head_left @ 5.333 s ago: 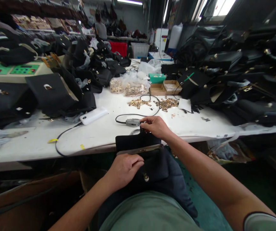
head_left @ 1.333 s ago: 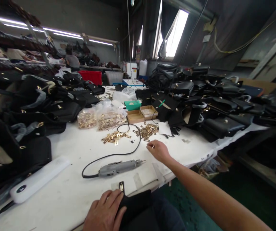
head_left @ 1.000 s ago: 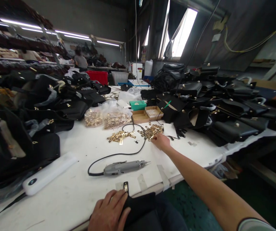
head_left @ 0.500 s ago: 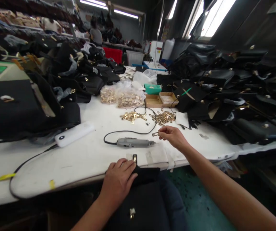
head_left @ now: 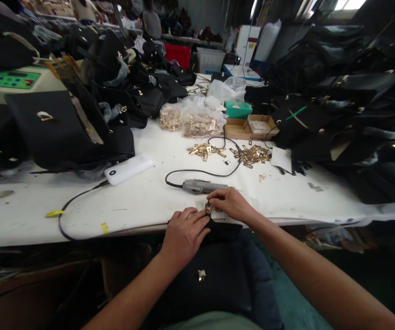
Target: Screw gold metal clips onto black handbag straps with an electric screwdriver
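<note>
A black handbag [head_left: 214,275] lies in my lap, its flap edge resting on the white table's front edge [head_left: 131,229]. My left hand [head_left: 184,233] presses flat on the flap, fingers spread. My right hand [head_left: 228,204] pinches a small gold metal clasp plate [head_left: 208,208] down against the flap's tip, right beside my left fingertips. A grey corded electric screwdriver [head_left: 202,186] rests on the table just beyond both hands.
Two loose piles of gold plates [head_left: 252,155] lie mid-table, with bagged hardware [head_left: 200,124], cardboard trays [head_left: 248,127] and a green box behind. A white power bank [head_left: 127,169] sits left. Black handbags are heaped on the left [head_left: 66,128] and right [head_left: 348,114]. A person stands far back.
My right hand reached out to the pile of gold plates, picked one up and brought it back to the flap beside my left hand. The view tilted down toward my lap.
</note>
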Tool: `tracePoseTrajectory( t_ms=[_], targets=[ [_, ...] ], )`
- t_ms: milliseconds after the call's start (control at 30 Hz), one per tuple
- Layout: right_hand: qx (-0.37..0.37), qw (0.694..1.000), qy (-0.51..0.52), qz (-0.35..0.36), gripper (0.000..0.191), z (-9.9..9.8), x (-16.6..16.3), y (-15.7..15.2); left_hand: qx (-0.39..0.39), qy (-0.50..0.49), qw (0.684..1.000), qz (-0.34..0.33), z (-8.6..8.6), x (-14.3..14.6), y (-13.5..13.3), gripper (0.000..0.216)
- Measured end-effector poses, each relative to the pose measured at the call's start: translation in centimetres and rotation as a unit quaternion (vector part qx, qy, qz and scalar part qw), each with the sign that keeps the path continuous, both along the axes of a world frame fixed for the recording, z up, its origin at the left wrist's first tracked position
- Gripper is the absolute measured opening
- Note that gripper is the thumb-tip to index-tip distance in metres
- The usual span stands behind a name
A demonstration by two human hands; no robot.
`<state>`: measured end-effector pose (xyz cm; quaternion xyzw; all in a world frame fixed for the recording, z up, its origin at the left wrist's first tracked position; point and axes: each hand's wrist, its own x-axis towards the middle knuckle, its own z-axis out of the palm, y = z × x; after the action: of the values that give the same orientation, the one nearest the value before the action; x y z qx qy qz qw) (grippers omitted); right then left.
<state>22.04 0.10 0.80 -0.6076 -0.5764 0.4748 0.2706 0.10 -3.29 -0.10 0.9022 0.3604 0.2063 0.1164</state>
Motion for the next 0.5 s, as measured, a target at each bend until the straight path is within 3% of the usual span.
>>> tracePoseTrajectory(
  t_ms=[233, 500],
  targets=[
    [0.02, 0.998, -0.059, 0.032, 0.02, 0.8, -0.2, -0.1, -0.001, 0.008, 1.0, -0.004, 0.1, 0.1, 0.3, 0.022],
    [0.087, 0.987, -0.12, 0.057, 0.018, 0.1, -1.0, -0.3, -0.025, 0.034, 0.999, -0.009, 0.4, 0.2, 0.3, 0.024]
  ],
)
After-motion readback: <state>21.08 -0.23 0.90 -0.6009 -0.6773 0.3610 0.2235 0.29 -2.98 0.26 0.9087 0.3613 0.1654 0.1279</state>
